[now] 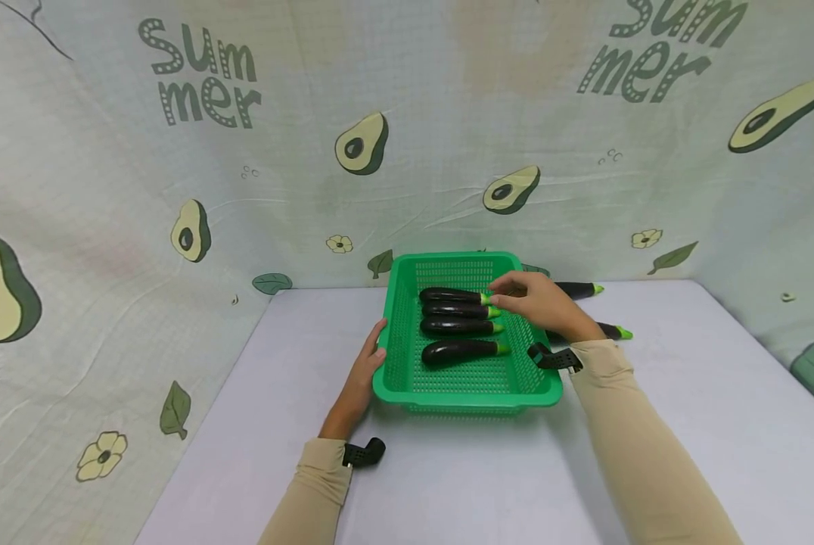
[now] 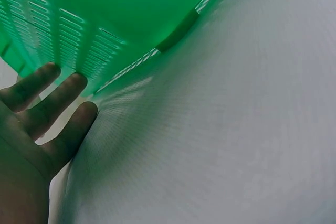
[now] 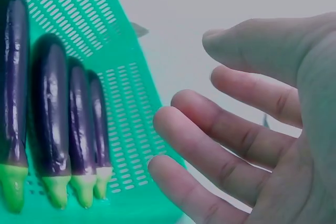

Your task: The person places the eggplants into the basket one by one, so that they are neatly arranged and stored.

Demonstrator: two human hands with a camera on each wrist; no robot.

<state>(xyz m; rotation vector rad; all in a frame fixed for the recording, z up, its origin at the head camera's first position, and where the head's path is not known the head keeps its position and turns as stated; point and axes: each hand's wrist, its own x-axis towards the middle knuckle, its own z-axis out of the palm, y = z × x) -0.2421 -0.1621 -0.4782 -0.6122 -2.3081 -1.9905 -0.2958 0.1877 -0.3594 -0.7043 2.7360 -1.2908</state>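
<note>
A green plastic basket (image 1: 468, 399) with slotted walls stands on the table, holding several dark purple eggplants (image 1: 456, 353) side by side, their green stem ends pointing right. My left hand (image 1: 361, 382) rests against the basket's left side; in the left wrist view its straight fingers (image 2: 73, 87) reach up to the slotted wall. Over the basket's right side is my right hand (image 1: 542, 301), near the stem end of the farthest eggplant. The right wrist view shows its fingers (image 3: 197, 174) loosely spread, with nothing held between them and the thumb.
Two more eggplants lie on the table right of the basket: a far one (image 1: 580, 290) and a nearer one (image 1: 614, 331), partly hidden by the right arm. A printed cloth (image 1: 420, 212) hangs behind the white table (image 1: 448, 484).
</note>
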